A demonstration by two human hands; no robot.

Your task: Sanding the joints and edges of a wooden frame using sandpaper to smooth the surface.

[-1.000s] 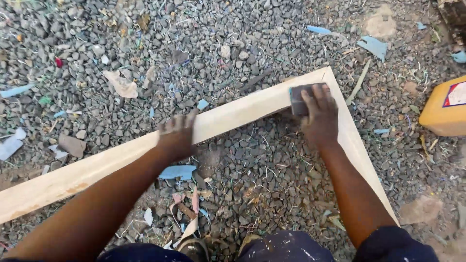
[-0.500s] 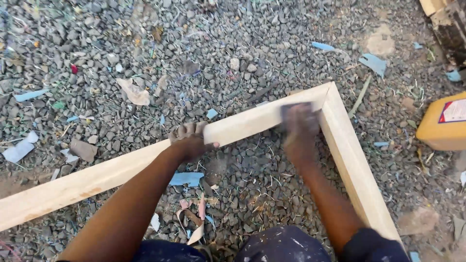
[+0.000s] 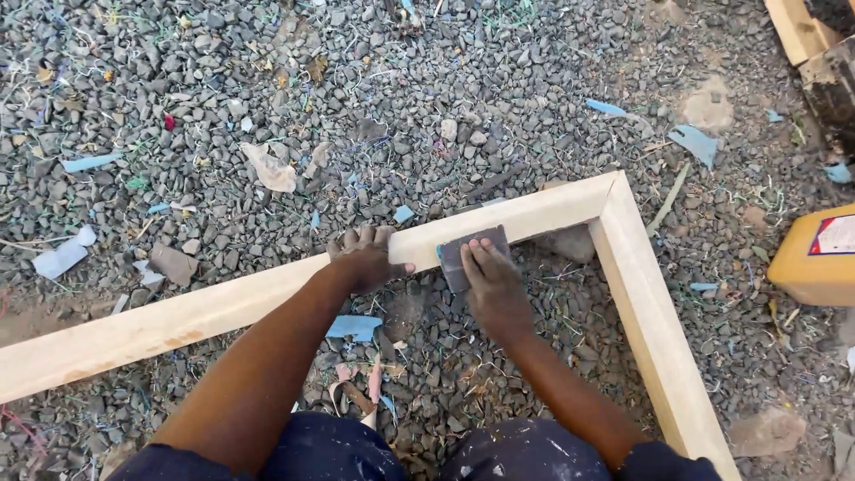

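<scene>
Sanding block (image 3: 470,256), dark and flat, lying against the inner face of the pale wooden frame (image 3: 214,307) that rests on the gravel ground (image 3: 356,107). The frame's long rail runs from lower left up to a corner joint at the upper right, so the block's travel line follows that axis. The right hand (image 3: 494,285) covers the block, fingers together and pressed flat on it. The left hand (image 3: 367,258), just left of the block, rests on the rail with fingers curled over its top edge. Right of the frame's corner stands a yellow container (image 3: 815,254); its contents cannot be seen. Blue scraps (image 3: 354,326) lie inside the frame.
</scene>
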